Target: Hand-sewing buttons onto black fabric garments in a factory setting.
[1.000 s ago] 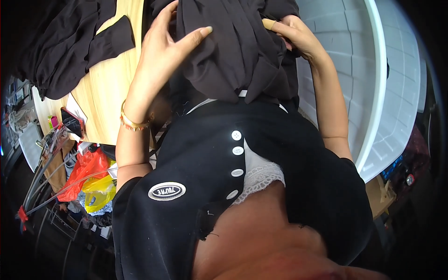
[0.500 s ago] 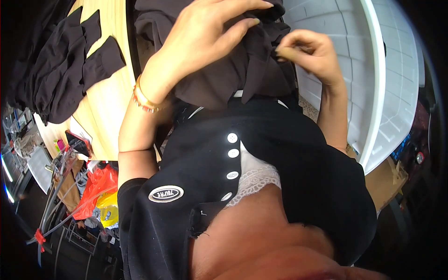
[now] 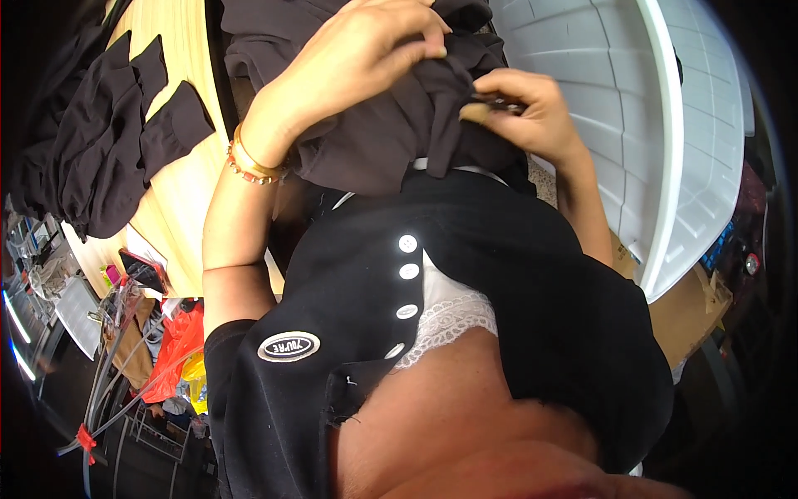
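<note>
Hands working a dark garment (image 3: 366, 141) held against my body, head view

Head view: my left hand (image 3: 366, 54) lies over the top of the dark garment with fingers curled and the tips pinching a fold of its cloth; a beaded bracelet (image 3: 253, 162) circles that wrist. My right hand (image 3: 519, 112) is closed in a pinch on the garment's edge just beside the left fingertips, with a small dark item between thumb and fingers that I cannot identify. The garment hangs bunched in front of my chest, above my black buttoned top (image 3: 465, 274). A second dark garment (image 3: 100, 133) lies spread on the yellow table (image 3: 179, 200) to my left, well apart; a white panelled surface (image 3: 615, 125) stands to my right
</note>
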Demonstrator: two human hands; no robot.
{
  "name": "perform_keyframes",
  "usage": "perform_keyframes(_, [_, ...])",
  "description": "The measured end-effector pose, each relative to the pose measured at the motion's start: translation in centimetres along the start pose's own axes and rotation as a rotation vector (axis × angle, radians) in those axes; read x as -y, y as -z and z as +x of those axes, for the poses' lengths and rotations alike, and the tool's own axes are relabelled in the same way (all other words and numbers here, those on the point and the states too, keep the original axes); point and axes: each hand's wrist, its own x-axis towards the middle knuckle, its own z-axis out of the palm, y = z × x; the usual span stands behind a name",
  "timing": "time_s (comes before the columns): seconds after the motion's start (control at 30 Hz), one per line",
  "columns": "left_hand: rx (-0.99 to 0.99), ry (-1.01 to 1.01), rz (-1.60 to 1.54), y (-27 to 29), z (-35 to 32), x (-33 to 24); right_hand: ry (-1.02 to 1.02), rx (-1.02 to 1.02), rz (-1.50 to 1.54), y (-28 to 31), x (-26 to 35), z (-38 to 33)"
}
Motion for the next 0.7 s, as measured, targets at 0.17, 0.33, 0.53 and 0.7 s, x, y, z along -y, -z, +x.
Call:
perform_keyframes(0.17, [-0.015, 0.512, -0.472, 1.6, 0.7, -2.7, 0.391, 0.053, 0.096, 2.4, 6.3, 1.1])
perform_keyframes(0.33, [0.069, -0.174, 0.045, 0.7, -0.9, 0.0, 0.35, 0.122, -0.02, 1.8, 7.0, 1.7])
perform_keyframes(0.53, [0.142, 0.064, 0.174, 0.0, -1.2, 0.3, -0.097, 0.028, -0.256, 0.4, 0.5, -0.6])
perform_keyframes(0.7, [0.029, 0.288, -0.251, 0.0, -1.8, 0.7, -0.099, -0.092, 0.53, 1.2, 0.4, -0.7])
